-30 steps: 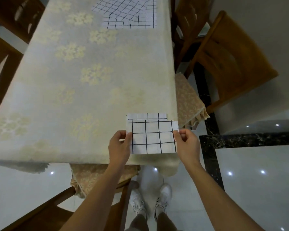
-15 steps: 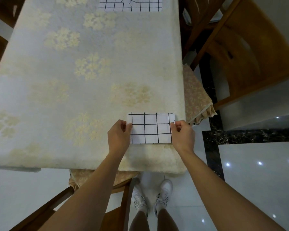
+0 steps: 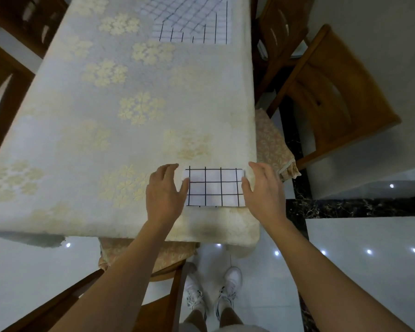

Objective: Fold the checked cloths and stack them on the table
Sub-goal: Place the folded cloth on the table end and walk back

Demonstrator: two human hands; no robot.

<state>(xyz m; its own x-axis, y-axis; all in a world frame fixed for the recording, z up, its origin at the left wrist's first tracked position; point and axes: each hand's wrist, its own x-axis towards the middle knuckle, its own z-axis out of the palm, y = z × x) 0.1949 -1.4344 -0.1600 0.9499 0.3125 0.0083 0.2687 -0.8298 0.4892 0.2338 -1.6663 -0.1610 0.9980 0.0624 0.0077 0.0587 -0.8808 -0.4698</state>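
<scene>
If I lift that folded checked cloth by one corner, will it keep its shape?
Probably not: the folded cloth is thin and lies flat, so its layers would likely flop open. It looks light for its size. Pushed, it may catch on the textured tablecloth and bunch rather than slide.

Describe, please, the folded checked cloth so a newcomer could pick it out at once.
On the pale, flower-patterned table, look at the near right corner, between the left hand and right hand. The folded cloth lies flat there, a small neat rectangle; the other checked cloths lie loosely piled at the far end.
</scene>
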